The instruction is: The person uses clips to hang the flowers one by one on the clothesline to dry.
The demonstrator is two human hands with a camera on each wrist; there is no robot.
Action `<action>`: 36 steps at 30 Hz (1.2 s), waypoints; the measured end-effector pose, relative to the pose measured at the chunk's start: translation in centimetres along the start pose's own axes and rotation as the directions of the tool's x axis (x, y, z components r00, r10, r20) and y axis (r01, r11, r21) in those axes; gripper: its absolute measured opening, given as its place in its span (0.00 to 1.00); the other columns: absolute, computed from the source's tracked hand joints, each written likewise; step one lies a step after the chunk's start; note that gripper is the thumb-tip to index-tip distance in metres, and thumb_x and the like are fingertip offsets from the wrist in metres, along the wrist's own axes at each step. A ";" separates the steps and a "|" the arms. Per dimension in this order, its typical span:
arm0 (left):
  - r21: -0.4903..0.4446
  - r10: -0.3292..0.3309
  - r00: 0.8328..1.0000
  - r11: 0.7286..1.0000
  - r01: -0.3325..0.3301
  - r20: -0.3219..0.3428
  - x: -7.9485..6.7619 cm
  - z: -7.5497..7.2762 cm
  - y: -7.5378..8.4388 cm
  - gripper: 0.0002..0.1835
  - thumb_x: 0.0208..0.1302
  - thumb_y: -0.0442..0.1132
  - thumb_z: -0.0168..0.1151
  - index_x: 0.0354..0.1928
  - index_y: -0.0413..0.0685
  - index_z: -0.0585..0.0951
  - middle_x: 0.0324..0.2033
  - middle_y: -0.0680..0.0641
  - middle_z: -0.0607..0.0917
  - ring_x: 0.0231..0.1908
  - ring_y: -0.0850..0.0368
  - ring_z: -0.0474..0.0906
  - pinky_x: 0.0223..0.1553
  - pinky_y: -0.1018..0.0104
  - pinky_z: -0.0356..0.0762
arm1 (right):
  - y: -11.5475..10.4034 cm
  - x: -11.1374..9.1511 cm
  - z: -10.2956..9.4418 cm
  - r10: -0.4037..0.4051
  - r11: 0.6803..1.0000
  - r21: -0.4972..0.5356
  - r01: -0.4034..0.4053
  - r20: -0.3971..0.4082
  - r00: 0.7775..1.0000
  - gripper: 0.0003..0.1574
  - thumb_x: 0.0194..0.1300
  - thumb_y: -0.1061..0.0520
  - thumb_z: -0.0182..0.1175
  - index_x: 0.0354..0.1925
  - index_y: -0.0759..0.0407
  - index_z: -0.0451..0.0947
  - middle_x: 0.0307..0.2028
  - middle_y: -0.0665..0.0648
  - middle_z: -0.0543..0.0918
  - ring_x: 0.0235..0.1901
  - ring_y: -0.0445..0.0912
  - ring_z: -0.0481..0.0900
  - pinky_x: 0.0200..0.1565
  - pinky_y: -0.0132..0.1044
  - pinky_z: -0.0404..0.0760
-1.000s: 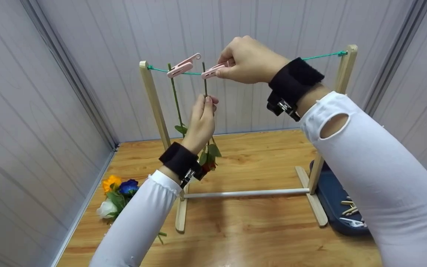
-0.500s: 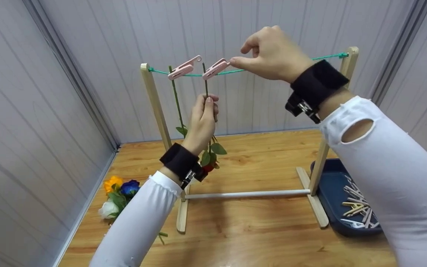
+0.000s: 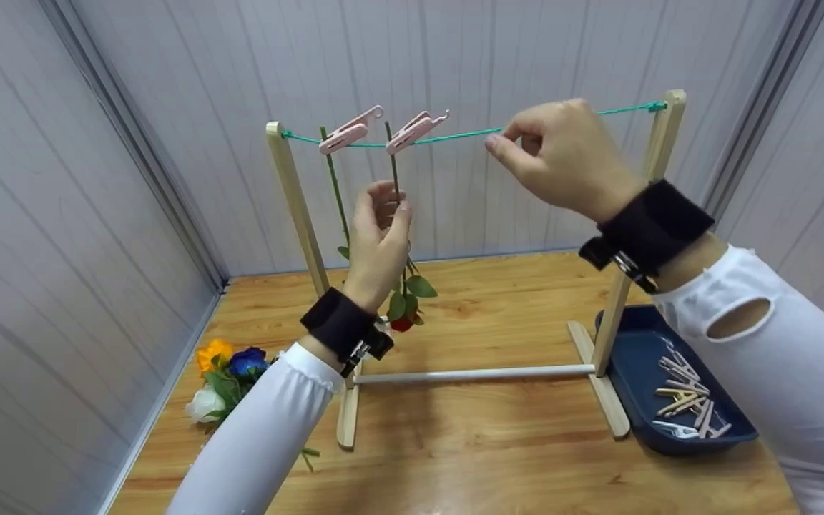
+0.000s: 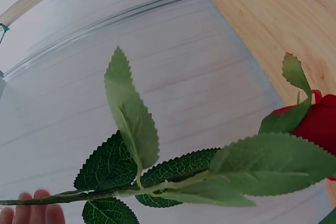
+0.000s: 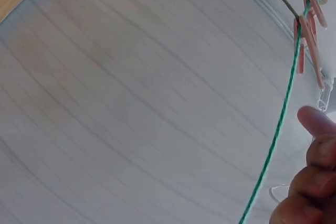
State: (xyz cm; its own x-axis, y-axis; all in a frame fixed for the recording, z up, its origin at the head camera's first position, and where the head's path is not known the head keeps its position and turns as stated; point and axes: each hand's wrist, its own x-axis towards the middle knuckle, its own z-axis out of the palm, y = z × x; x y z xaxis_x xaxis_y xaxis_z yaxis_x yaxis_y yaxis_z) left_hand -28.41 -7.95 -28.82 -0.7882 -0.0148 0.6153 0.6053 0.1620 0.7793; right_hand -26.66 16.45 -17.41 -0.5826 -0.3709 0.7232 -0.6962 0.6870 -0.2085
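right hand withdrew, loosely curled, empty; left hand gapes around stem; leaves partly hide rose.

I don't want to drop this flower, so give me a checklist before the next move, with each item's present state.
1. Red flower's clothespin closed on stem and green string: ok.
2. Red flower hanging head down: ok.
3. Right grip apart from that clothespin: ok.
4. Left grip clear of the stem: not ok; its fingers are around the stem, loosely it seems.
5. Spare clothespins in the blue tray: ok.
6. Stem bearing its weight without the left grip: cannot tell.
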 end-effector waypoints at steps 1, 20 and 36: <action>0.025 0.022 0.999 0.999 -0.021 -0.024 -0.2 -0.1 0.0 0.18 0.82 0.32 0.54 0.68 0.32 0.70 0.61 0.35 0.78 0.60 0.43 0.78 0.65 0.56 0.77 | 0.3 -0.5 0.2 -0.014 1.000 0.013 0.014 -0.007 1.000 0.22 0.79 0.53 0.63 0.30 0.65 0.89 0.18 0.53 0.71 0.19 0.41 0.62 0.26 0.32 0.59; 0.132 0.280 0.957 0.948 -0.288 0.078 -6.0 -1.4 -2.6 0.07 0.77 0.31 0.60 0.36 0.38 0.78 0.23 0.49 0.73 0.23 0.64 0.64 0.28 0.71 0.63 | 5.8 -13.2 2.7 -0.123 0.991 0.042 0.126 -0.059 0.991 0.38 0.76 0.63 0.62 0.11 0.52 0.59 0.13 0.44 0.56 0.15 0.32 0.49 0.21 0.28 0.51; 0.372 0.100 0.929 0.897 -0.240 0.357 -11.2 -2.8 -4.9 0.06 0.81 0.38 0.60 0.43 0.46 0.83 0.28 0.54 0.83 0.27 0.65 0.75 0.31 0.69 0.76 | 11.5 -20.4 1.8 0.024 0.990 0.131 -0.046 0.170 0.985 0.28 0.69 0.70 0.65 0.16 0.45 0.76 0.15 0.37 0.63 0.16 0.27 0.57 0.21 0.24 0.57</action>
State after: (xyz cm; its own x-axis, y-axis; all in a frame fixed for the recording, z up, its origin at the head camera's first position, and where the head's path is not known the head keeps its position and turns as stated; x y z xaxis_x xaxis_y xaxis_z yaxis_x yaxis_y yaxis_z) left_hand -22.24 -11.30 -39.16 -0.7109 0.3552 0.6070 0.6906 0.5157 0.5071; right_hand -23.55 30.74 -35.73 -0.6618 -0.4557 0.5952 -0.7174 0.6154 -0.3265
